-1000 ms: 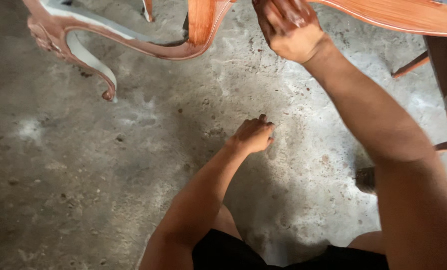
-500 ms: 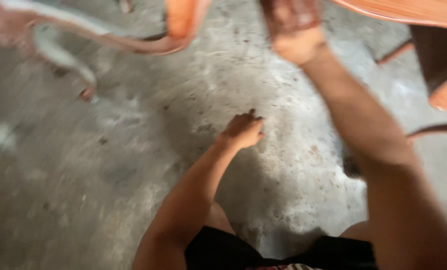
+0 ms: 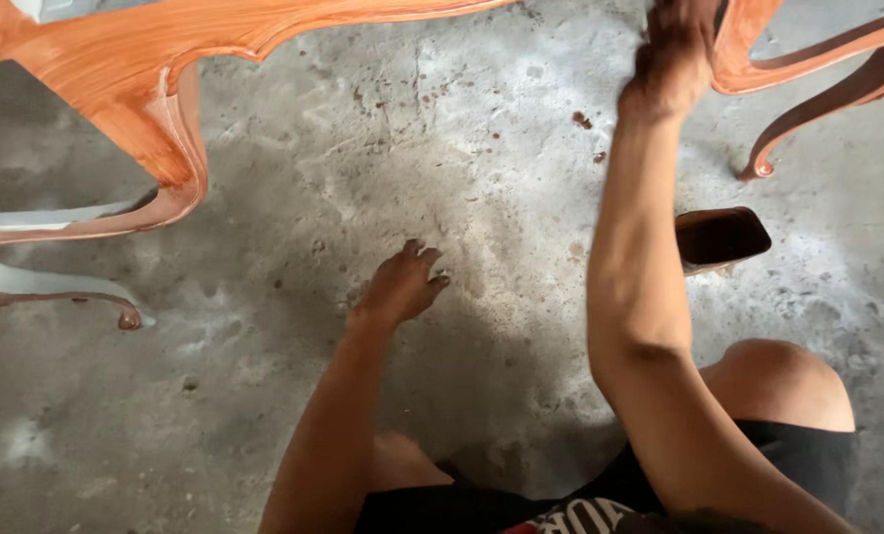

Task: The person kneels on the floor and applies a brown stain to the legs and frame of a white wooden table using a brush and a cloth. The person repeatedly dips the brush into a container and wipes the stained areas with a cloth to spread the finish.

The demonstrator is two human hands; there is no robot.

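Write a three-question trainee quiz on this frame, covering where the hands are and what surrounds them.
1. True or false: the left hand rests on the concrete floor.
2. The right hand is raised against: A) the orange-brown carved wooden furniture, B) a bucket, C) a wall?
3. What dark thing lies on the floor beside the right forearm?

Key: 1 true. 2 A. 3 A dark brown flat object; its kind cannot be told.

left hand (image 3: 400,287) splayed downward, right hand (image 3: 671,69) raised
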